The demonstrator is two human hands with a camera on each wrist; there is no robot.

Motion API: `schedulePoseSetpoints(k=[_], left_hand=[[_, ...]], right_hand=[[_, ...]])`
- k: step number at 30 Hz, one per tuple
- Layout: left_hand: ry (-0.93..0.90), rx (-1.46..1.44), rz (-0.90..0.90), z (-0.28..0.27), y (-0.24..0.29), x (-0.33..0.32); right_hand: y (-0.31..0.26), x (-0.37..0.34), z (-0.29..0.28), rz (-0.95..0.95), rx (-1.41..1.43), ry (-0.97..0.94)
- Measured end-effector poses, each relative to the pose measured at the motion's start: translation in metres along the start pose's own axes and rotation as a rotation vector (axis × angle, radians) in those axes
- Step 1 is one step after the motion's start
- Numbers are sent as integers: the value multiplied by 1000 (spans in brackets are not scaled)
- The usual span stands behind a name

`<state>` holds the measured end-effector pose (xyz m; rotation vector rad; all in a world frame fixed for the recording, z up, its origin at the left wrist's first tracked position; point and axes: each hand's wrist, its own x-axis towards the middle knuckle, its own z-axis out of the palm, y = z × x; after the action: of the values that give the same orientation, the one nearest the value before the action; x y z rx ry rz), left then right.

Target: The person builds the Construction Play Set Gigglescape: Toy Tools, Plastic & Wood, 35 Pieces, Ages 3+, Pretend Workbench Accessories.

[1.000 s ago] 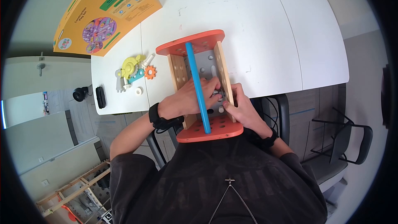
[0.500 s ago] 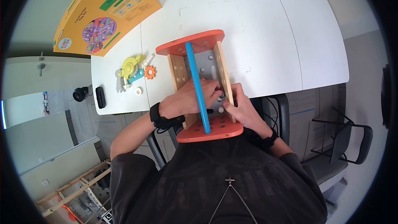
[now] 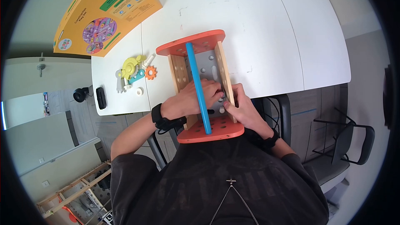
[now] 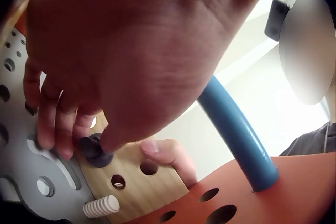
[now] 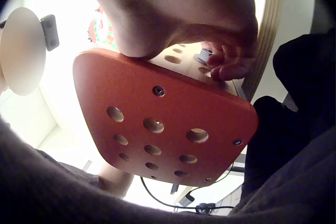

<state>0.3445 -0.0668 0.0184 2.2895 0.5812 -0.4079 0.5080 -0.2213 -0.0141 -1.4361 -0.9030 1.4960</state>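
Observation:
In the head view my left hand (image 3: 185, 99) reaches under the blue bar (image 3: 196, 75) of a toy toolbox with orange end panels (image 3: 210, 130). Its thumb and fingers pinch a dark grey knob-like piece (image 4: 96, 151) against the inner face of the wooden side panel (image 4: 134, 195), as the left wrist view shows. Outside that side, my right hand (image 3: 250, 114) grips the panel, thumb over its edge. Its fingers lie by a light grey piece (image 5: 203, 56) on the panel's outer face. A white threaded bolt (image 4: 102, 207) stands up from the grey perforated base (image 4: 39, 169).
Left of the toolbox lie yellow toy parts (image 3: 131, 67), an orange gear (image 3: 151, 73) and a white ring (image 3: 139, 92). A large yellow box (image 3: 121, 14) stands at the back left, and a black case (image 3: 101, 98) lies at the table's left edge.
The left hand's fingers have shifted slightly around the piece inside the toolbox, and its wrist has moved a little to the right. My right hand has stayed in place.

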Motion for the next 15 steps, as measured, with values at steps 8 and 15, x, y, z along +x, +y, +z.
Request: schedulePoseSetpoints(k=[8, 15], left_hand=[[7, -100, -33, -7, 7, -2], [51, -98, -10, -7, 9, -7]], right_hand=[[1, 0, -1, 8, -9, -6], [5, 1, 0, -18, -15, 14]])
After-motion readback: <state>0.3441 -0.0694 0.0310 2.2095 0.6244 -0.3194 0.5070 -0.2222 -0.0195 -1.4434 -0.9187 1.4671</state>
